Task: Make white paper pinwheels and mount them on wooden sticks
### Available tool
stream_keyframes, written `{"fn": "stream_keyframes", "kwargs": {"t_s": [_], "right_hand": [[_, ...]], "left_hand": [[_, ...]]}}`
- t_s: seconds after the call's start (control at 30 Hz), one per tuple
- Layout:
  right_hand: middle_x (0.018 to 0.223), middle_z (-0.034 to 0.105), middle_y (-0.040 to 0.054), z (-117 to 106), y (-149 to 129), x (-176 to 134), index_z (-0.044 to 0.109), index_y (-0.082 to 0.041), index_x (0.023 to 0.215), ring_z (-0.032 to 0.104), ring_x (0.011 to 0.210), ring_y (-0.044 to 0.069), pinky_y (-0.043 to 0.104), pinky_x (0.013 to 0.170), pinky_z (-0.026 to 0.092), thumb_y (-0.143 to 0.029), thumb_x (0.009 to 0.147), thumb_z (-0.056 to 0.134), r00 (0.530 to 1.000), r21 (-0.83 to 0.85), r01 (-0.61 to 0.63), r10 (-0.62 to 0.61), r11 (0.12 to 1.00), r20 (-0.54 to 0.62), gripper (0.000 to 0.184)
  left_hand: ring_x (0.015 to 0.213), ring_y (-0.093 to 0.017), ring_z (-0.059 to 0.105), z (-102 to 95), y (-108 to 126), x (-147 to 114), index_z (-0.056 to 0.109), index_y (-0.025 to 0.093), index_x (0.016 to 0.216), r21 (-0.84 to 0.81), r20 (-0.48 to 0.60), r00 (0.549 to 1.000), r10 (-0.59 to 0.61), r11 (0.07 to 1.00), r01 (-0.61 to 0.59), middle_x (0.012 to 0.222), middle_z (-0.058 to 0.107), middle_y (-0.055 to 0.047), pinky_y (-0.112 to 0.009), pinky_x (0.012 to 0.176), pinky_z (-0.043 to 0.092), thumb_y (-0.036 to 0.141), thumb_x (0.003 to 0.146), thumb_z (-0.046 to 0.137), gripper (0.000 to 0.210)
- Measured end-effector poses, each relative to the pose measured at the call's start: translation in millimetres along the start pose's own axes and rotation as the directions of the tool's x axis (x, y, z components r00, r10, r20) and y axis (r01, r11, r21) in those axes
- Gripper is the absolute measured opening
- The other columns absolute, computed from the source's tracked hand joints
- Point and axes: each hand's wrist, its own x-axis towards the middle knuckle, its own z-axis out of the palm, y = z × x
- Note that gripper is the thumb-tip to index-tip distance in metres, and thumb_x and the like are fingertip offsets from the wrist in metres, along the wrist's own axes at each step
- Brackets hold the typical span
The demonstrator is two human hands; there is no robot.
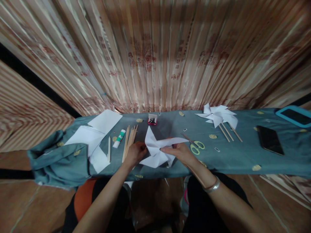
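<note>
A white paper pinwheel [153, 150] with a small dark pin at its centre is held over the near edge of the table. My right hand [179, 151] grips it from the right, with the thumb by the centre pin and the other fingers behind the paper. Close to the pinwheel's left side, my left hand [135, 152] has its fingers bent and pressed together; whatever they hold is hidden. Several thin wooden sticks [130, 139] lie beside that hand. Behind the pinwheel stands a small open red box [152, 120] with dark pins in it.
Scissors [197, 146] with light green handles lie right of my right hand. Finished pinwheels on sticks [217, 116], a phone [270, 139] and a blue-framed tablet [295, 116] are farther right. Leftward lie a glue stick [119, 139], a white pen [109, 150] and white paper [104, 122].
</note>
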Motion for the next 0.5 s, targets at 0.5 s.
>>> {"fn": "stream_keyframes", "kwargs": {"t_s": [0.5], "right_hand": [[0.074,0.071,-0.0006,8,-24,-38,0.070,-0.021,0.080,0.061,0.061,0.014,0.023,0.053,0.044,-0.023,0.072,0.067,0.941,-0.522,0.301,-0.336,0.798,0.028,0.009]], "left_hand": [[0.048,-0.011,0.054,3.8,53,-36,0.074,0.015,0.060,-0.903,0.236,0.953,-0.192,0.319,0.288,0.054,0.066,-0.002,-0.021,0.050,0.039,0.036,0.044,0.089,0.030]]}}
